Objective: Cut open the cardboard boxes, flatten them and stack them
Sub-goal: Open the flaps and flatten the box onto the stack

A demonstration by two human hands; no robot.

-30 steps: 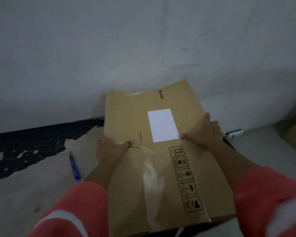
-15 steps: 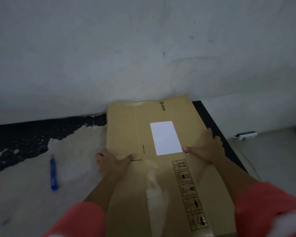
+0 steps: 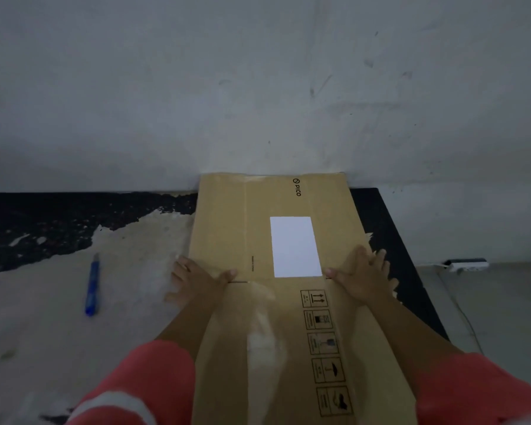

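The flattened cardboard box (image 3: pixel 227 228) lay on the floor (image 3: pixel 43 338) with its long axis running straight away from the person. Its far short end met the foot of the wall (image 3: pixel 258 87), and its near end passed out of view between the two arms. Its upper face carried a white label (image 3: pixel 295 246) on the far half, the printed word PICO (image 3: pixel 297 188) near the far edge, a column of handling symbols (image 3: pixel 322 345) along the right side, and a pale strip of tape (image 3: pixel 264 342) down the middle. The left hand (image 3: pixel 196 282) was released, its thumb lying on the box's left edge and its fingers splayed over the side towards the floor. The right hand (image 3: pixel 362 277) was also released, pressing flat on the right edge with spread fingers, thumb pointing at the label. Both forearms came out of red sleeves (image 3: pixel 147 381). A slim blue tool (image 3: pixel 91 286) lay on the floor well left of the box, roughly parallel to it. A white power strip (image 3: pixel 466 264) sat by the wall to the right.
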